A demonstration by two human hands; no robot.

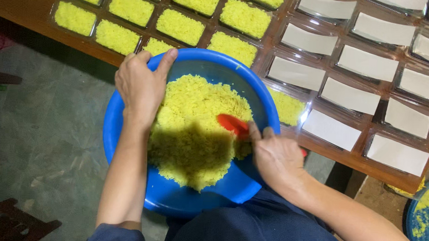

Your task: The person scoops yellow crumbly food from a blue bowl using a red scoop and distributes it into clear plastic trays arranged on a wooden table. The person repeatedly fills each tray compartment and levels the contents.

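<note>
1. Left hand (140, 84) clamped over rim of blue basin (127, 179) of yellow rice (195, 129).
2. Right hand (276, 158) closed around red scoop (233, 124), handle hidden.
3. Clear rectangular trays (179, 26) of rice upper left on wooden surface (19, 4); white-lined trays (368, 64) right, several cut off.

two blue basins (128, 132), one red scoop (231, 123), two hands (142, 87)

Clear rectangular trays (179, 26) of yellow rice; others (366, 64) white-lined
</note>
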